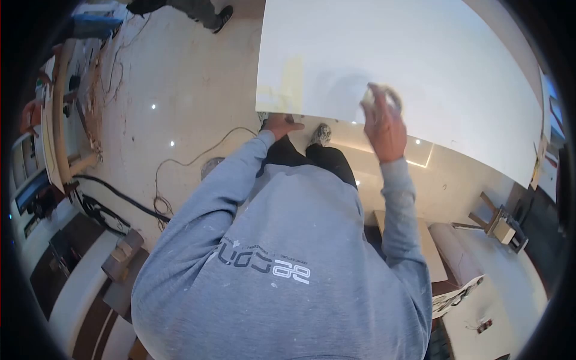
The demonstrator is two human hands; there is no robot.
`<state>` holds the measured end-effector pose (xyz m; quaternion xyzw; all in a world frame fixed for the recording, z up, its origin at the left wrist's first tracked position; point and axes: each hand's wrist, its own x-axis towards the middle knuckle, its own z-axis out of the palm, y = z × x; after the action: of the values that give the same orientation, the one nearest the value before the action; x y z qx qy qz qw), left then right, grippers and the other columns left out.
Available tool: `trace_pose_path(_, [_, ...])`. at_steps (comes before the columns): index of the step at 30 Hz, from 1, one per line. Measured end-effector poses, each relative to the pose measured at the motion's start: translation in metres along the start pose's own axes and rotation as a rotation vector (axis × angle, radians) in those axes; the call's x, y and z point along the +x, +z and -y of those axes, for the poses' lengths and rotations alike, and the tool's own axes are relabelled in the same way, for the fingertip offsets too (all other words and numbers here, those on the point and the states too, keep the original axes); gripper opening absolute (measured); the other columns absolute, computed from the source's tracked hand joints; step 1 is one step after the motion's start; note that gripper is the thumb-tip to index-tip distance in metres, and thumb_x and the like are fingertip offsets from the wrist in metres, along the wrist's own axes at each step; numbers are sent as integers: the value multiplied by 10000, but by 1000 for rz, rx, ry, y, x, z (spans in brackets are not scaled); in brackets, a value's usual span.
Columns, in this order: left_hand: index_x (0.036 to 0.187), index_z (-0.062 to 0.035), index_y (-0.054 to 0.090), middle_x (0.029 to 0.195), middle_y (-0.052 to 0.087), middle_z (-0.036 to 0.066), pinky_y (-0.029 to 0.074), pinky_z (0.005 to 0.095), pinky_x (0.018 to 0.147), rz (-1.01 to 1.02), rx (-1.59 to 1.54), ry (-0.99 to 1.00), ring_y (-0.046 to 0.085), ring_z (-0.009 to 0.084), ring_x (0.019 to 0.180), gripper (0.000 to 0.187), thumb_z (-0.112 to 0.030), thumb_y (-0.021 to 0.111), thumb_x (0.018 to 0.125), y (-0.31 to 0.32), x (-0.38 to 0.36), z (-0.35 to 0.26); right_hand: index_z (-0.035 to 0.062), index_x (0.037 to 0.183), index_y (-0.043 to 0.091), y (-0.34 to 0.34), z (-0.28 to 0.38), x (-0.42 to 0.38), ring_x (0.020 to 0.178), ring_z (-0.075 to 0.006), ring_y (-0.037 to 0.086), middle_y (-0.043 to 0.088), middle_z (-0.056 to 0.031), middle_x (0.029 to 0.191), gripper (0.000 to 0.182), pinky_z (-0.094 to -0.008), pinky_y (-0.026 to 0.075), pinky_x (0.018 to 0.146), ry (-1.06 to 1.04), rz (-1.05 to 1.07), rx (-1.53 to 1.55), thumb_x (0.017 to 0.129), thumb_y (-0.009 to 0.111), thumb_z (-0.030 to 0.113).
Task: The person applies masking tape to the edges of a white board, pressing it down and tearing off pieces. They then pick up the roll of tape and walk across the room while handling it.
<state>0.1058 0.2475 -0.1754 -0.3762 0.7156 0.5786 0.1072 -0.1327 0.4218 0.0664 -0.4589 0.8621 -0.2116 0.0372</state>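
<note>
Grey sweatshirt [294, 234] closest to camera, pale specks and printed lettering on it. Right hand [386, 133] is up over the white board [420, 54], slightly blurred, fingers closed round a pale ring-shaped roll [393, 99]. So the roll is in the right hand, above the board, in from its near edge. Left hand [282, 125] is at that same edge, near the left corner, thumb out sideways; other fingers partly out of sight, can't tell if it's gripping. Yellowish strips [291, 84] show on the board just beyond the left hand. Patterned shoe [322, 135] on the floor [204, 78] between the hands. Thin cable [180, 161] snakes across the floor left of the left hand. Farther off, top left, another person's dark shoe [224, 19]
</note>
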Motion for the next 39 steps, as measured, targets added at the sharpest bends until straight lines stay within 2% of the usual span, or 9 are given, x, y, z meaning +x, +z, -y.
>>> trace_pose_path(10, [1079, 4, 799, 1039, 796, 138, 563, 333, 932, -78, -323, -25, 727, 183, 980, 452, -348, 892, 812, 16, -23, 33, 111, 1406, 537, 42, -70, 20, 1035, -363, 686, 725, -157, 1088, 498, -467, 547, 879, -64, 66, -187, 957, 726, 214])
trace_pose_path(13, [1083, -3, 807, 1054, 798, 144, 552, 346, 958, -230, -361, -3, 735, 218, 1011, 446, -361, 877, 828, 21, -17, 31, 119, 1394, 557, 43, -48, 15, 1143, -364, 645, 672, -158, 1240, 486, -474, 517, 937, -64, -121, -335, 954, 738, 217])
trace_pose_path(17, [1267, -6, 703, 1271, 712, 157, 498, 368, 1049, -307, -307, 100, 656, 254, 1200, 481, -366, 761, 953, 20, 8, 30, 107, 1362, 592, 63, -2, 36, 1268, -367, 580, 596, -167, 1376, 465, -509, 436, 1060, -273, 104, 132, 953, 749, 260])
trace_pose_path(25, [1506, -69, 504, 1536, 535, 153, 370, 439, 1195, -426, 36, 37, 479, 326, 1427, 585, -380, 615, 1024, 16, 49, 7, 61, 1379, 553, 112, 57, 67, 1337, -404, 529, 482, -217, 1519, 524, -479, 457, 1073, -490, 214, 41, 935, 754, 252])
trace_pose_path(28, [1498, -66, 510, 1522, 546, 151, 379, 438, 1187, -418, 144, 36, 490, 324, 1417, 565, -354, 614, 1023, 24, 60, 8, 43, 1288, 593, 101, 59, 57, 1286, -375, 565, 550, -196, 1438, 438, -454, 465, 1046, -390, 208, 159, 924, 767, 214])
trace_pose_path(32, [1492, -62, 513, 1509, 555, 149, 390, 434, 1179, -404, 159, 21, 501, 319, 1407, 554, -330, 617, 1019, 31, 65, 3, 7, 1001, 679, 83, 50, -4, 785, -232, 700, 721, -93, 944, 120, -344, 529, 635, -3, 493, 452, 938, 733, 92])
trace_pose_path(33, [1491, -61, 514, 1506, 557, 149, 393, 433, 1177, -397, 149, 24, 504, 318, 1404, 551, -324, 618, 1018, 32, 64, 2, 17, 1106, 692, 93, 33, -25, 853, -194, 709, 744, -54, 1024, 181, -314, 539, 685, 283, 797, 732, 961, 734, 116])
trace_pose_path(35, [1488, -58, 516, 1500, 561, 148, 398, 431, 1172, -384, 132, 34, 510, 316, 1398, 545, -311, 619, 1016, 33, 61, 2, 30, 1248, 663, 100, 44, -42, 1029, -194, 688, 722, -58, 1194, 289, -342, 548, 866, 872, 843, 1218, 992, 720, 153])
trace_pose_path(39, [1482, -54, 520, 1488, 569, 146, 409, 427, 1164, -368, 72, 31, 521, 311, 1388, 535, -287, 622, 1012, 29, 57, 1, 39, 1350, 595, 128, 51, -35, 1316, -246, 571, 643, -119, 1379, 392, -412, 455, 1100, 1035, 676, 1711, 1012, 709, 202])
